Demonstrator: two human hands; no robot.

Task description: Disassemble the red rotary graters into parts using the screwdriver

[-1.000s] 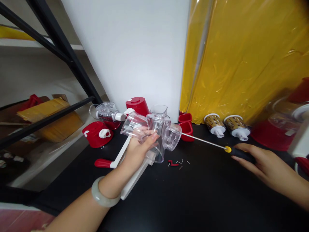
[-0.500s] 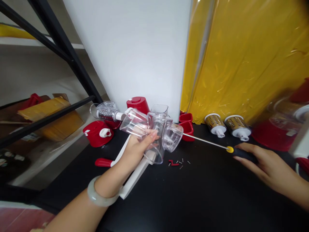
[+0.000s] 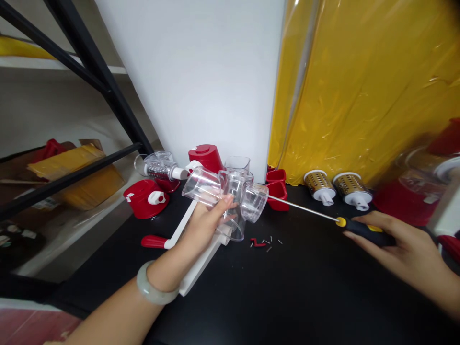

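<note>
Head view: the left grip (image 3: 204, 224) clasps the clear housing (image 3: 237, 182) around its middle, while the right grip (image 3: 404, 244) encloses the screwdriver (image 3: 341, 222), its shaft reaching the housing's end.

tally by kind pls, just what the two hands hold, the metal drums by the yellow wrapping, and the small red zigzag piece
Clear plastic housing, in the left hand: 1
Screwdriver, in the right hand: 1
Metal drums by the yellow wrapping: 2
Small red zigzag piece: 1
Total: 5
</note>
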